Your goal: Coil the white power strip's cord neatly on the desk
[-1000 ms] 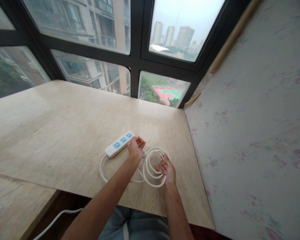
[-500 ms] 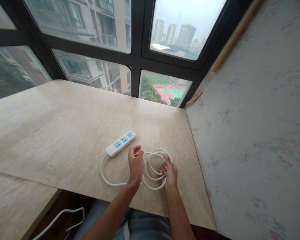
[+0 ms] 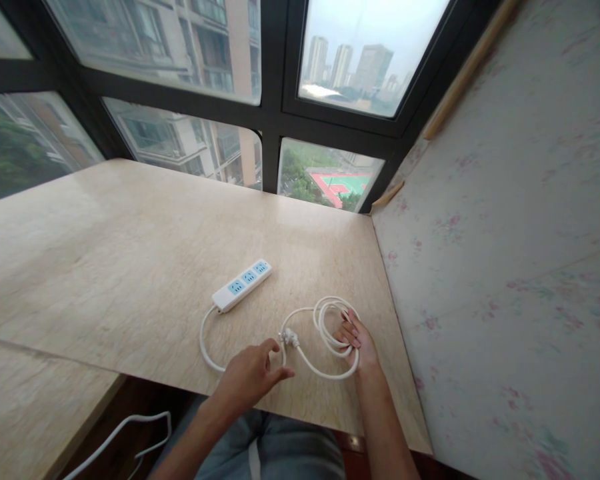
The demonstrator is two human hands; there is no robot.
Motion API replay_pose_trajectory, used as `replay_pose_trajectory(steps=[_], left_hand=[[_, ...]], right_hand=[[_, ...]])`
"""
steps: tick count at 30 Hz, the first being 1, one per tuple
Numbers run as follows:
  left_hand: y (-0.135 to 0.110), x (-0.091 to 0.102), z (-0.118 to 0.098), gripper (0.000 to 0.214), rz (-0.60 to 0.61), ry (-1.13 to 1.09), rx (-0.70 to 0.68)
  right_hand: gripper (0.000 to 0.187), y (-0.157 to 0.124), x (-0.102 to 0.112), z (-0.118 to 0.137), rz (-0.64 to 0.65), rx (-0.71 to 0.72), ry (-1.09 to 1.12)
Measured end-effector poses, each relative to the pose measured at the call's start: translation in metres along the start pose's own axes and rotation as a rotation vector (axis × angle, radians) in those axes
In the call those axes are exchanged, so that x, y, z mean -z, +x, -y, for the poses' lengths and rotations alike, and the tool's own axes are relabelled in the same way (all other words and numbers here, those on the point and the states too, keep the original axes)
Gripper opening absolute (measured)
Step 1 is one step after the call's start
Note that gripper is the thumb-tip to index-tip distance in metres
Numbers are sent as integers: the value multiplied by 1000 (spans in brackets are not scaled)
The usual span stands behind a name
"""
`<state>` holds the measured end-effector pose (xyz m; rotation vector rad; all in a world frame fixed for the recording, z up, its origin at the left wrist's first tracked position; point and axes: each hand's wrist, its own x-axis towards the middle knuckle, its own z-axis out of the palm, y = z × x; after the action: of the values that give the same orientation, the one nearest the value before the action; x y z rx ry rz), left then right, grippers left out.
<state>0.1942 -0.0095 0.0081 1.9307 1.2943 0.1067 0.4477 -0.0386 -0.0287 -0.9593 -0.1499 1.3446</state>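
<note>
A white power strip (image 3: 225,299) with three blue socket panels lies on the stone sill, its cord leaving the near left end and curving toward me. My right hand (image 3: 357,340) is closed around several loops of the white cord (image 3: 321,327). Left of those loops, the cord's plug (image 3: 291,337) shows with its prongs pointing left. Just below and left of the plug is my left hand (image 3: 255,373), thumb and forefinger apart, with nothing seen between them. It covers part of the cord running from the strip.
The pale stone sill (image 3: 145,267) meets dark window frames (image 3: 273,153) behind and a floral-papered wall (image 3: 480,300) on the right. Below the near edge, a bent white tube-like piece (image 3: 130,420) shows at lower left, beside my legs.
My left hand has moved down and left and opened its fingers, and the plug now shows. My right hand has shifted right with the loops. The power strip has hardly moved.
</note>
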Motion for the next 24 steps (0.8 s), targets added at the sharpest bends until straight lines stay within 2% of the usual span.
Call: replay_pose_trajectory(steps=[3,5,8,10,12,15,17,18,20,22,24], left_hand=[[-1,7,2,23,43,80,-50],[-2,9,4,21,33,160,-57],[-5,7,2,27,-108,243,-130],[-9,1,-7,31,-208,175,-197],[-14,-11,-17,24,-181,4,-190],[-18,-37,-32,31,78,-434,-24],[-17,-56,-40,43,239,-895,156],[-15,-65,-43,49,247,-1119,245],[-11,-78,-52,52,140,-1443,355],[-7,-85,-60,50,15,-1600,392],[-4,-88,-67,47,-37,-1673,395]], right_hand=[[35,-3,6,7,-17,-9,5],[36,-6,9,9,-38,-18,18],[38,-11,9,9,-61,-32,21],[39,-14,7,7,-76,-37,20],[38,-16,6,5,-92,-27,12],[35,-18,4,3,-112,-9,-4],[35,-21,4,2,-109,-5,-12],[35,-22,4,1,-101,-6,-18],[35,-26,3,1,-78,-9,-23],[33,-31,2,1,-51,-16,-20],[31,-37,2,3,-23,-18,-24]])
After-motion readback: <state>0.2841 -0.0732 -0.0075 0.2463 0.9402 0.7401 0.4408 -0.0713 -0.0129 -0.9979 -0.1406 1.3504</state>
